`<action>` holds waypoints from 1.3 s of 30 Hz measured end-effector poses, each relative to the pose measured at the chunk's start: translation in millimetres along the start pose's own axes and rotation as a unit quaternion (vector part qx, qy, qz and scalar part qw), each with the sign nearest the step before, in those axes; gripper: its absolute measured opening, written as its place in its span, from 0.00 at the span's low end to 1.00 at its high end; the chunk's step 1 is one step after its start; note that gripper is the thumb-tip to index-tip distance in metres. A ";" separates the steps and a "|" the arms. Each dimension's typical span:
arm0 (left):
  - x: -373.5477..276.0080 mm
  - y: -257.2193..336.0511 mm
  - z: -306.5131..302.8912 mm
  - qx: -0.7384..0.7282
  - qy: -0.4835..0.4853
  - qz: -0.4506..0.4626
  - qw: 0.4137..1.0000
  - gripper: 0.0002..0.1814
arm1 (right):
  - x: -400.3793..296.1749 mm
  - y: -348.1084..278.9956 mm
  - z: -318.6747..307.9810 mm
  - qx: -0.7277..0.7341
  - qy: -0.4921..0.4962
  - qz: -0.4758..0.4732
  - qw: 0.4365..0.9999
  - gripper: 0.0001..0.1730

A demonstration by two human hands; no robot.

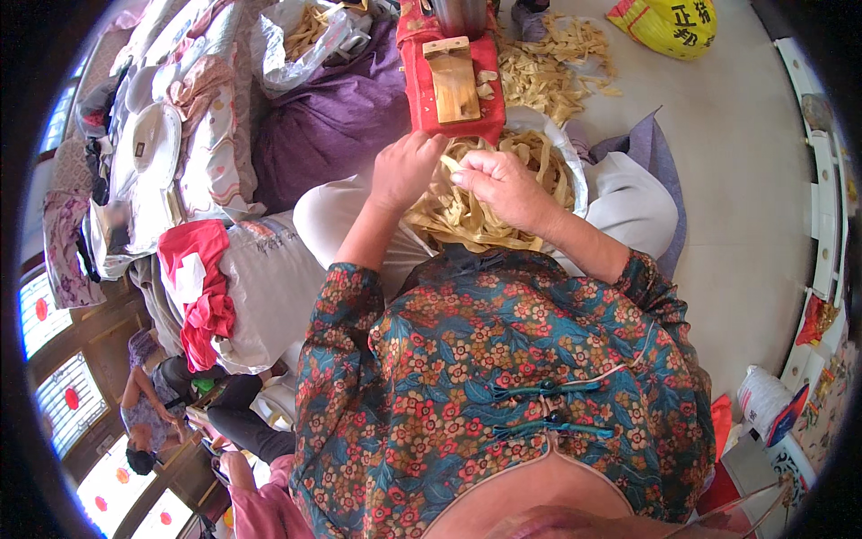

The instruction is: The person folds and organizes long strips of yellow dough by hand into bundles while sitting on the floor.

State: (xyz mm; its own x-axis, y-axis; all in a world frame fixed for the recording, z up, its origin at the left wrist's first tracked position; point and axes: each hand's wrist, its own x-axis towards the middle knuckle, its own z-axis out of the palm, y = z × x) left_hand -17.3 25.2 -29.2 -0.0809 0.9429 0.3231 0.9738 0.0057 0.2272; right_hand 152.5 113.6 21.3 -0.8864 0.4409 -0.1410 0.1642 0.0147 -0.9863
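My right hand (pixel 508 185) pinches a pale yellow strip (pixel 450 163) between thumb and fingers. Just to its left, my left hand (pixel 411 168) is curled close to the strip; its fingertips and anything within them are hidden. Beneath both hands, a white bag (pixel 574 162) sits between my legs, filled with long, flat, yellowish dried strips (pixel 465 215). Beyond my hands, a wooden block (pixel 454 84) with a pale crosspiece at its far end rests on a red cloth-covered stand (pixel 493 111). A few pale scraps (pixel 486 84) lie beside the block.
Loose short strips (pixel 559 74) are heaped on the floor, near a yellow bag (pixel 667 27) with printed writing. Left are purple cloth (pixel 337 121), a plastic bag of strips (pixel 279 57) and a white sack (pixel 269 283). A metal container (pixel 461 17) stands behind the block. Other people (pixel 151 404) sit lower left.
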 end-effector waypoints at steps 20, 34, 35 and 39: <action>49.6 -27.1 25.8 -0.473 0.061 -0.255 0.841 0.09 | 84.1 33.1 -52.4 -0.104 0.182 -0.059 0.976 0.15; 11.3 20.0 -3.5 -0.121 0.031 -0.180 0.976 0.10 | 54.2 31.2 -40.7 -0.387 0.220 -0.101 0.890 0.11; 8.3 27.1 -6.8 -0.107 0.046 -0.163 0.980 0.09 | 45.8 21.5 -34.5 -0.413 0.219 -0.162 0.869 0.10; -22.3 58.3 6.3 -0.711 -0.147 -0.412 0.551 0.25 | 19.0 -13.7 -0.6 -0.366 0.180 -0.337 0.849 0.05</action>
State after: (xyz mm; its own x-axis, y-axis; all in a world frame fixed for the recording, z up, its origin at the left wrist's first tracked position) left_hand 42.6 6.7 -29.0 -0.1297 0.8298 -0.5428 -0.5341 0.4027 0.7433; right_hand 133.7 122.3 32.2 -0.7184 0.3549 0.5983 0.0139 0.8672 -0.4978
